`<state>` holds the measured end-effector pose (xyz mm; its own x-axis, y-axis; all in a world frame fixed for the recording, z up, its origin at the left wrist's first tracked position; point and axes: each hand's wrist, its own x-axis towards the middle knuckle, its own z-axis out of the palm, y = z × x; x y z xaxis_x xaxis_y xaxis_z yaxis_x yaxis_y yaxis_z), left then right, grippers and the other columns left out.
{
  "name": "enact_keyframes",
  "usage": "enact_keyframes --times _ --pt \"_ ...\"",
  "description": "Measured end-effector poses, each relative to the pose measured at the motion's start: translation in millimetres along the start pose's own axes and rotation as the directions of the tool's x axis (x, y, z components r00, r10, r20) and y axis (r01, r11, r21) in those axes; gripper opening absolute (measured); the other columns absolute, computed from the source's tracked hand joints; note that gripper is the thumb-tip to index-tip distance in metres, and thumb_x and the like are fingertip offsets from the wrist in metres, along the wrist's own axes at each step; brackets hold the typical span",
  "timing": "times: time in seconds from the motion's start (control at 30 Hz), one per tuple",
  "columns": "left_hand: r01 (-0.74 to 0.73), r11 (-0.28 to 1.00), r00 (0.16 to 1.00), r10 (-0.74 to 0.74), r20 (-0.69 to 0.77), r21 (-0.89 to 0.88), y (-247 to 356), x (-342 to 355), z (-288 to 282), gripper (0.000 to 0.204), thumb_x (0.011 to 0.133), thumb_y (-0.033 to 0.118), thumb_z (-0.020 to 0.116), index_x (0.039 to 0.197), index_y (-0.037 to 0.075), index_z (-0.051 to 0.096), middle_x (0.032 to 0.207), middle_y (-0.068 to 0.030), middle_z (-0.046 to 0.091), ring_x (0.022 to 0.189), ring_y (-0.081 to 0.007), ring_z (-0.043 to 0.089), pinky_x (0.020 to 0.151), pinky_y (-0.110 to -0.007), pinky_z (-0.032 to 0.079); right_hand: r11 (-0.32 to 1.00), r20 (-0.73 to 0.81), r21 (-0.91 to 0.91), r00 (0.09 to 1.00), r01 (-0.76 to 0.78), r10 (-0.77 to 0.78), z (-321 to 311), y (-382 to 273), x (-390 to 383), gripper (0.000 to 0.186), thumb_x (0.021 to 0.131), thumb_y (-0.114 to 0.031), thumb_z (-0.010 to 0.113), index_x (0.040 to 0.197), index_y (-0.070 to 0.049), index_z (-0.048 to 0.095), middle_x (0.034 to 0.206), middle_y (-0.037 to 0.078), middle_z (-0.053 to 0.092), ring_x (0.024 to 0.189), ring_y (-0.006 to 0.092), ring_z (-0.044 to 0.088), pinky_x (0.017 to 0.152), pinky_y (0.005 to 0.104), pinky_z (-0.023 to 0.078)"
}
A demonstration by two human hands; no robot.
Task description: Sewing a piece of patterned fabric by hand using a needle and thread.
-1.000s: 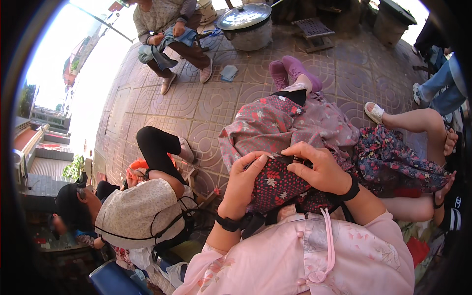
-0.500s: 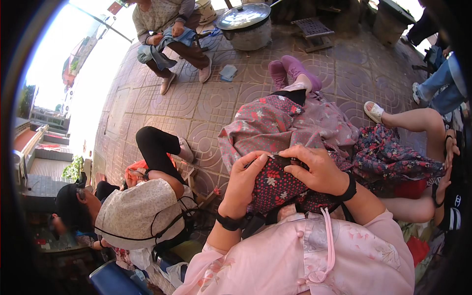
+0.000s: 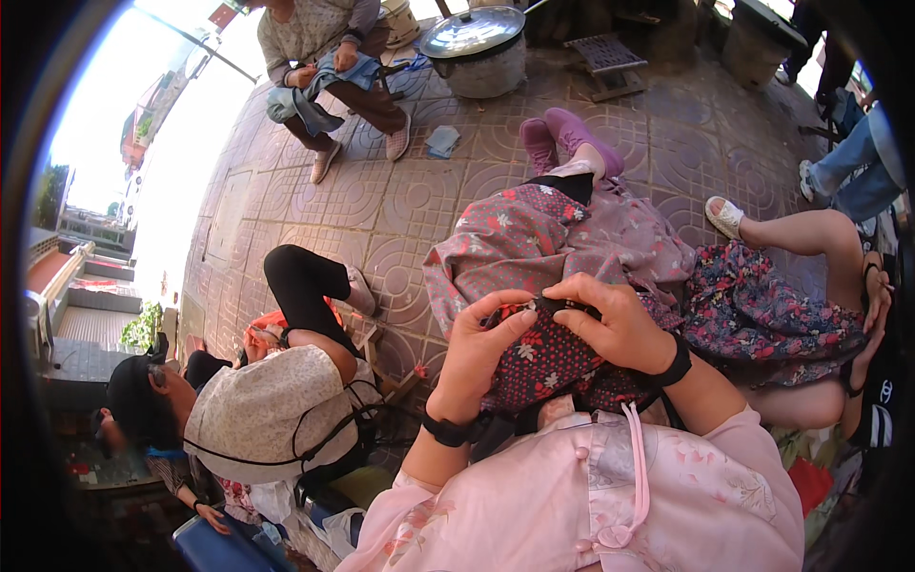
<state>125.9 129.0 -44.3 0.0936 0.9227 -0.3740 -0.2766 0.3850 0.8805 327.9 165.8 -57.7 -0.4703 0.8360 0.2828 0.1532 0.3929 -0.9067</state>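
A dark cloth with red dots and white-and-red flowers (image 3: 540, 355) lies over my lap, with its edge raised between my hands. My left hand (image 3: 477, 351) pinches that edge between thumb and fingers. Close by on the right, my right hand (image 3: 620, 329) pinches the same edge, fingers curled over it. A small dark piece at the edge shows between the fingertips; I cannot make out what it is. A paler pinkish floral part of the cloth (image 3: 534, 243) spreads over my legs toward my purple shoes (image 3: 572, 133).
On the left sits a person in a patterned top (image 3: 272, 410), handling something orange. Another person (image 3: 329, 71) sits ahead with blue cloth. A lidded pot (image 3: 477, 57) and a low stool (image 3: 607, 62) stand on the tiles. Bare legs of a neighbour (image 3: 810, 238) are at right.
My left thumb and fingertips have shifted slightly along the cloth edge, and my right fingers have moved a little. At lower left, another person's hand has come onto the blue object.
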Motion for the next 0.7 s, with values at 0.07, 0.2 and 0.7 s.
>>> enact_keyframes --times 0.07,0.2,0.7 --pt "-0.009 0.999 1.0 0.008 0.01 0.038 -2.8 0.8 -1.6 0.016 0.09 0.008 0.068 0.104 0.002 0.07 0.092 -0.0005 0.069 0.083 -0.0062 0.062 0.073 -0.02 0.05 0.998 0.007 0.049 1.0 -0.028 0.028 -0.8 -0.4 -0.1 0.024 0.088 -0.006 0.066 0.112 -0.002 0.062 0.09 0.013 0.068 0.083 0.0243 0.07 0.071 0.0327 0.052" --pt "-0.039 0.996 0.999 0.041 -0.024 0.084 -4.3 3.0 -1.9 0.011 0.09 0.008 0.069 0.099 0.002 0.071 0.088 0.001 0.068 0.08 -0.0052 0.06 0.072 -0.02 0.048 0.96 0.088 0.182 0.976 -0.212 0.199 -3.2 0.8 -1.6 0.025 0.089 -0.004 0.065 0.113 -0.001 0.062 0.088 0.007 0.065 0.079 0.0137 0.064 0.071 0.0287 0.05" --pt "-0.123 0.938 0.989 0.143 -0.038 0.324 -10.8 7.7 -3.5 0.009 0.087 0.005 0.069 0.095 0.001 0.07 0.084 0.0018 0.066 0.08 -0.0043 0.057 0.072 -0.021 0.047 1.0 0.097 -0.015 0.995 -0.001 0.003 -3.3 3.5 1.6 0.023 0.088 -0.009 0.067 0.109 -0.002 0.062 0.097 0.016 0.069 0.091 0.0318 0.069 0.076 0.0368 0.053"
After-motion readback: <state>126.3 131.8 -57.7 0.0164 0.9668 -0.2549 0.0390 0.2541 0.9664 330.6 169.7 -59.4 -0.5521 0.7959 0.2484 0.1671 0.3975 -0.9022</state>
